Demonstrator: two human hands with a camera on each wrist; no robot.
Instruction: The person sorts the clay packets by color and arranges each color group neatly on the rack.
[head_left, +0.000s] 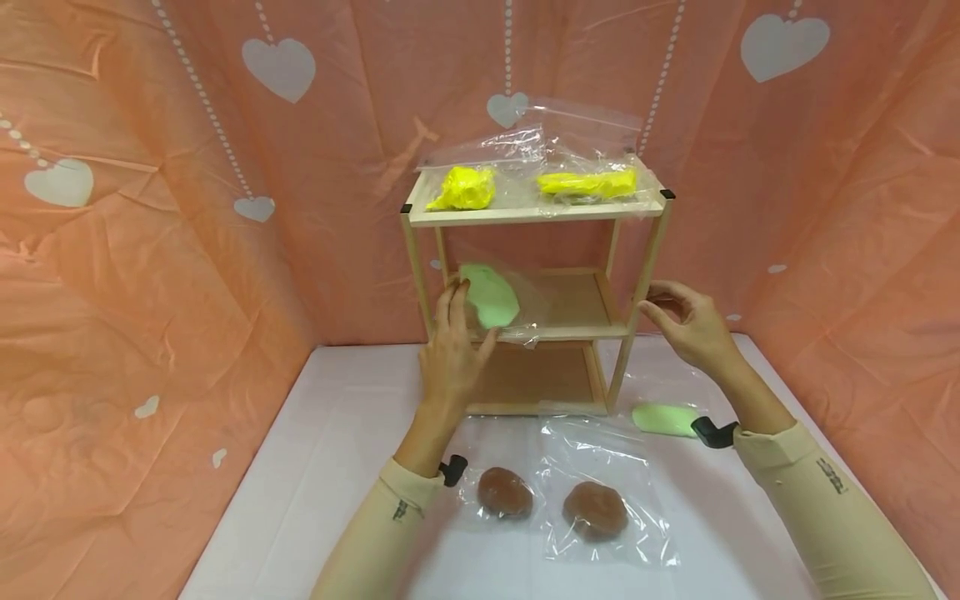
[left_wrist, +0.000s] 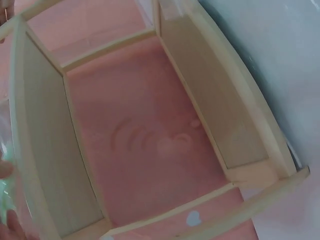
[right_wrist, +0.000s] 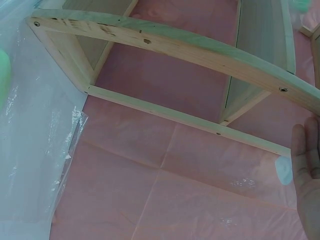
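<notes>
My left hand (head_left: pixel 452 354) is at the left of the wooden shelf rack's middle shelf (head_left: pixel 577 332). It holds a clear bag with a flattened light green dough-like lump (head_left: pixel 491 297), tilted over the shelf. In the left wrist view, only fingertips (left_wrist: pixel 11 227) show at the left edge. Beside the rack's right front post (head_left: pixel 643 267), my right hand (head_left: pixel 693 325) grips the post with bent fingers and thumb. The right wrist view catches part of this hand (right_wrist: pixel 310 170) against the rack's side (right_wrist: pixel 220 55). Fingertips behind the post are hidden.
Two bagged yellow lumps, one bunched (head_left: pixel 467 188) and one long (head_left: pixel 588 183), lie on the top shelf. Bagged brown lumps (head_left: pixel 506 492) (head_left: pixel 596 510) rest on the white table before the rack. Another bagged green piece (head_left: pixel 664 419) lies right. Pink curtains (head_left: pixel 345 250) surround the table.
</notes>
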